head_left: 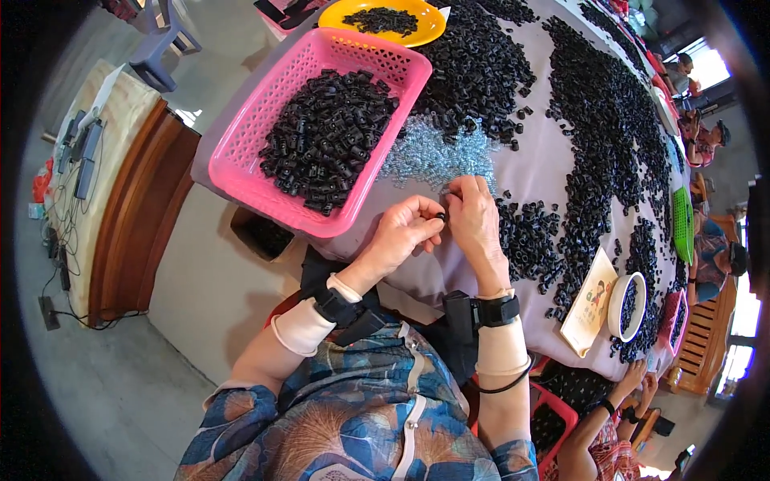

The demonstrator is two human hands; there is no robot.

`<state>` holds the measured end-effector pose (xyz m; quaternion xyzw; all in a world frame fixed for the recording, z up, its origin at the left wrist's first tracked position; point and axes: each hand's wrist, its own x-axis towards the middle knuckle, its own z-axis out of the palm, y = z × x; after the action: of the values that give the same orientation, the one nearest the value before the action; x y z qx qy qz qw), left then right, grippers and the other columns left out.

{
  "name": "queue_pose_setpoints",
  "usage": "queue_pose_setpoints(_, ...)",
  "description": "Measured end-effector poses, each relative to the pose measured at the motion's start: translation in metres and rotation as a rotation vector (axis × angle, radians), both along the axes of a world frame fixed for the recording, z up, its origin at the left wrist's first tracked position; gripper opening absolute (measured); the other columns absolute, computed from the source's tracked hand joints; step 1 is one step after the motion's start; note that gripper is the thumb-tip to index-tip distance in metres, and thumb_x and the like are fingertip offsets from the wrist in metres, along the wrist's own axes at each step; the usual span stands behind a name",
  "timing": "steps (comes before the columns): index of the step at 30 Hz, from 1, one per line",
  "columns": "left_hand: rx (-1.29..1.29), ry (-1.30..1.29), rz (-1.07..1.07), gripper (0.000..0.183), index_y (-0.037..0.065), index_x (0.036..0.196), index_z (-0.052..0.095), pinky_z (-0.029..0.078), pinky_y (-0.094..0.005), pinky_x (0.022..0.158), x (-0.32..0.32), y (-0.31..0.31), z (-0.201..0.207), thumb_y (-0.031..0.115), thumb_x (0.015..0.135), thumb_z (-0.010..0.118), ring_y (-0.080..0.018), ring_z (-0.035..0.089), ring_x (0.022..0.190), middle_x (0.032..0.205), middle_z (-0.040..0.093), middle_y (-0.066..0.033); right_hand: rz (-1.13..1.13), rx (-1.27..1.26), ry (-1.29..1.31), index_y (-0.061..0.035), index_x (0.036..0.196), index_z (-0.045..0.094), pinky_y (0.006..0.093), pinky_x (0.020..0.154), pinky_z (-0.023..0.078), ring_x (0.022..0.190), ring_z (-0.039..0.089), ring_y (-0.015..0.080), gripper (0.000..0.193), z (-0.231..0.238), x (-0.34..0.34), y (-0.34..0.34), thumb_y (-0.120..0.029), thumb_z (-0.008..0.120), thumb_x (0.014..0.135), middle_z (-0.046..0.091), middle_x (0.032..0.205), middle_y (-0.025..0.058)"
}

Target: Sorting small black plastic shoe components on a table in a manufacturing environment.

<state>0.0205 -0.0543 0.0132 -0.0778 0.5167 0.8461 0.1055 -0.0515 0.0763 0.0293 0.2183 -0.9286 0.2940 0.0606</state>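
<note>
My left hand [399,234] pinches a small black plastic piece [440,216] between thumb and fingertips, over the near edge of the table. Close beside it is my right hand [476,223], its fingers drawn together; whatever they hold is hidden or too small to name. Just beyond both hands spreads a pile of small clear bluish pieces [449,148]. A pink perforated basket [233,160], partly filled with black plastic pieces [329,132], stands to the left of my hands. Another group of loose black pieces [529,236] lies to the right of my right hand.
A yellow plate [429,22] of small black parts sits behind the basket. Larger black heaps [597,104] cover the table's right side, by a white round container [634,321] and a tan printed card [589,309]. A co-worker's hands [634,385] reach in at lower right.
</note>
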Motion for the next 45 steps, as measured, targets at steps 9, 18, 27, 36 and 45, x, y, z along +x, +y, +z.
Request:
queue_pose_setpoints(9, 0.011, 0.037, 0.03, 0.013, 0.007, 0.098, 0.055, 0.038, -0.0189, 0.05, 0.0, 0.001, 0.002, 0.013, 0.088, 0.057, -0.0076, 0.052, 0.056, 0.07, 0.058, -0.0018, 0.09, -0.01, 0.015, -0.0053, 0.092, 0.055, 0.042, 0.064, 0.048, 0.075, 0.058, 0.0335, 0.013, 0.004, 0.005, 0.001, -0.003, 0.056, 0.079, 0.053, 0.088, 0.0132)
queue_pose_setpoints(18, -0.006, 0.014, 0.033, 0.014, 0.007, 0.101, 0.058, 0.037, -0.0176, 0.048, -0.002, 0.005, 0.003, 0.012, 0.088, 0.057, -0.0055, 0.05, 0.055, 0.069, 0.058, -0.0002, 0.092, -0.236, -0.015, -0.004, 0.093, 0.054, 0.0407, 0.062, 0.046, 0.076, 0.056, 0.0344, 0.013, -0.005, 0.014, 0.017, -0.002, 0.054, 0.08, 0.053, 0.086, 0.0139)
queue_pose_setpoints(27, -0.014, -0.005, 0.037, 0.014, 0.007, 0.1, 0.06, 0.035, -0.0169, 0.045, -0.001, 0.003, -0.003, 0.01, 0.087, 0.057, -0.0045, 0.049, 0.052, 0.068, 0.057, 0.0006, 0.064, -0.187, 0.078, -0.0048, 0.088, 0.059, 0.0405, 0.063, 0.047, 0.076, 0.058, 0.0335, 0.012, 0.008, 0.025, 0.025, -0.003, 0.057, 0.077, 0.055, 0.083, 0.013)
queue_pose_setpoints(36, -0.009, -0.003, 0.022, 0.012, 0.007, 0.099, 0.059, 0.037, -0.0167, 0.046, -0.001, 0.003, -0.003, 0.011, 0.087, 0.058, -0.0044, 0.052, 0.058, 0.074, 0.057, 0.0008, -0.109, 0.092, 0.183, -0.0066, 0.081, 0.063, 0.0381, 0.069, 0.044, 0.079, 0.054, 0.0282, 0.008, 0.013, 0.002, 0.055, -0.007, 0.063, 0.073, 0.055, 0.081, 0.0086)
queue_pose_setpoints(45, 0.078, 0.021, -0.011, 0.013, 0.005, 0.101, 0.054, 0.042, -0.0193, 0.047, -0.003, 0.004, -0.001, 0.007, 0.089, 0.054, -0.0087, 0.056, 0.061, 0.086, 0.059, -0.0045, -0.064, 0.224, 0.284, -0.0075, 0.079, 0.062, 0.0377, 0.068, 0.038, 0.079, 0.051, 0.026, 0.013, 0.01, 0.004, 0.052, -0.012, 0.067, 0.068, 0.053, 0.081, 0.007)
